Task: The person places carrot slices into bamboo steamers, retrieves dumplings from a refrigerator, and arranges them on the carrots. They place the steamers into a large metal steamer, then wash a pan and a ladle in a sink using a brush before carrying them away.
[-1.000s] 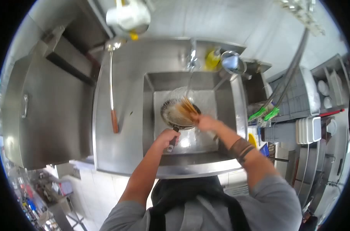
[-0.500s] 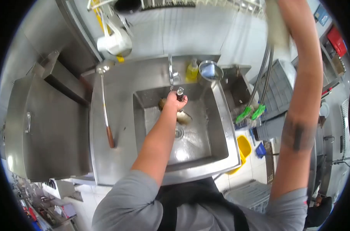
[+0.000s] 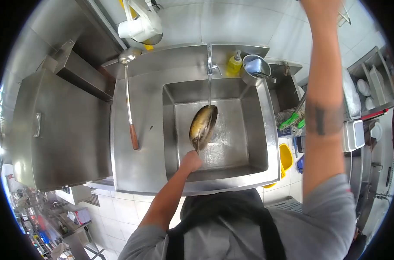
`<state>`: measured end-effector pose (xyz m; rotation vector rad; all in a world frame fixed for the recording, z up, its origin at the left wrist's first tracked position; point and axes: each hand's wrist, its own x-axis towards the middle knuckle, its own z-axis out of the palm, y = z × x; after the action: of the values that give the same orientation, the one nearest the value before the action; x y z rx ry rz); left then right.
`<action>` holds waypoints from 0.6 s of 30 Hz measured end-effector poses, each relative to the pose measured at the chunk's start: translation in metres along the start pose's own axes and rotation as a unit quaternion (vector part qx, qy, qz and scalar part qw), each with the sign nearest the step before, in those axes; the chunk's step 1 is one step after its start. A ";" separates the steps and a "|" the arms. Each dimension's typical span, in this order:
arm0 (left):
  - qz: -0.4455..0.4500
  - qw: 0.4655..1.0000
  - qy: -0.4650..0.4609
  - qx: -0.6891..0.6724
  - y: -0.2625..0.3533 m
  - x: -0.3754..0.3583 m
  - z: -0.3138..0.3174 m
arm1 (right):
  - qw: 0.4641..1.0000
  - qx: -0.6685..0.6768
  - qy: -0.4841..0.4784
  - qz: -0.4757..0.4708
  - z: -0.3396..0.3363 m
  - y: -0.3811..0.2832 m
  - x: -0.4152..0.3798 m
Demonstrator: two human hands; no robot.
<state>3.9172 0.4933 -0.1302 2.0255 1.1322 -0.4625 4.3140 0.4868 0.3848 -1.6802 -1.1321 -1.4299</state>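
My left hand (image 3: 191,161) is closed round the handle of a frying pan (image 3: 202,125). The pan is tilted inside the steel sink (image 3: 257,130), its dark rim and yellow-brown, wet surface showing. A thin stream of water from the tap (image 3: 210,60) meets the pan's far edge. My right arm is raised high, and only a blurred part of my right hand (image 3: 322,3) shows at the top edge of the view. Its fingers are cut off, so what it holds or touches is hidden.
A long ladle (image 3: 128,99) with a wooden handle lies on the left drainboard. Behind the sink stand a yellow soap bottle (image 3: 234,65) and a metal pot (image 3: 252,79). Green-clipped tools (image 3: 290,121) hang right, above a yellow bucket (image 3: 285,158). A steel cabinet (image 3: 62,130) stands left.
My left hand has moved back toward me from near the tap, turning the pan so it lies under the water. The right arm stays raised; a pale blurred thing near it is out of view now.
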 end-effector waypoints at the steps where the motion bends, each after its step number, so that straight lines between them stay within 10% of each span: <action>1: 0.072 0.990 0.092 0.081 -0.025 0.006 0.012 | 0.985 -0.120 -0.105 0.061 -0.042 -0.008 -0.050; 4: 0.115 0.983 0.136 0.051 -0.037 0.015 0.002 | 0.872 0.118 -0.393 0.265 -0.029 -0.024 -0.180; 7: -0.030 0.984 -0.085 -0.154 -0.027 0.035 -0.020 | 0.810 0.095 -0.566 0.122 0.101 0.036 -0.309; 10: -0.116 0.899 -0.142 -0.398 -0.012 0.031 -0.025 | 0.785 0.025 -0.611 0.101 0.165 0.081 -0.378; 18: -0.117 0.836 -0.206 -0.495 -0.020 0.051 0.044 | 0.764 -0.052 -0.641 0.040 0.228 0.138 -0.414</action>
<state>3.9300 0.4956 -0.1995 0.8357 1.0254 -0.3018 4.5215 0.5489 -0.0572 -2.8174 -1.5614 -0.0498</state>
